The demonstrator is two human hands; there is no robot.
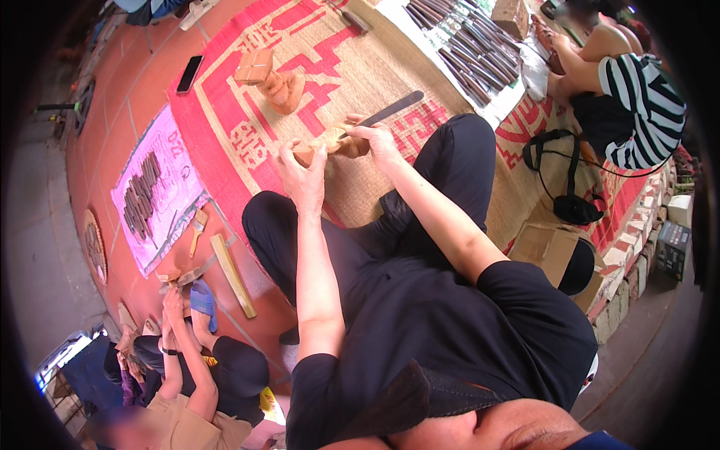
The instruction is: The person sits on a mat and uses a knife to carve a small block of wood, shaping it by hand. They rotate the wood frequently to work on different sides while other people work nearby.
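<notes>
Over the patterned mat, in front of my crossed legs, my left hand (304, 178) is closed around a pale carved wooden piece (330, 139). My right hand (380, 148) pinches a long, dark, flat tool with a rounded end (396, 107), which slants away to the far right. The tool's near end meets the wood between my two hands, where fingers partly hide it. I cannot make out whether that end is a blade or a file face. Farther off on the mat is a reddish carved wooden figure with a block-shaped end (281, 88).
Carving tools (480, 58) lie in rows on a white cloth at far right. A pink sheet (161, 169) with more tools, a brush (198, 231) and a wooden strip (232, 276) lie left. A phone (190, 74) borders the mat. Co-workers sit lower left and right.
</notes>
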